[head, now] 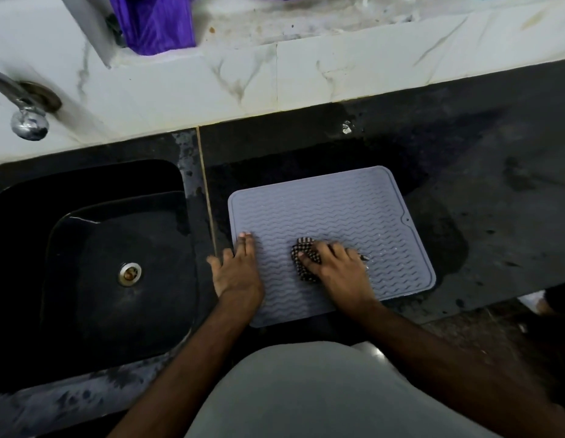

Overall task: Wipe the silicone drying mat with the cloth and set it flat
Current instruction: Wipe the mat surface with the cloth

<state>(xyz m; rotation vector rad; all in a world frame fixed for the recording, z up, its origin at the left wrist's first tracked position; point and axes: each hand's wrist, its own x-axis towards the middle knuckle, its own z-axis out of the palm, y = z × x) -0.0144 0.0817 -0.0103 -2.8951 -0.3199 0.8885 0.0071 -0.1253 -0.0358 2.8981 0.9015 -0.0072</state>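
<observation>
A grey silicone drying mat (331, 216) with wavy ridges lies flat on the dark wet counter, right of the sink. My right hand (339, 268) presses a bunched black-and-white checked cloth (306, 257) onto the mat's near middle, fingers curled over it. My left hand (238, 268) rests palm down with fingers spread on the mat's near left edge, partly on the counter. Small water drops glint on the mat near the cloth.
A black sink (94, 263) with a metal drain (129, 274) lies to the left. A chrome tap (27, 115) juts from the white marble backsplash (274, 80). A purple bag (154, 23) sits on the ledge above. The counter's front edge runs just below the mat.
</observation>
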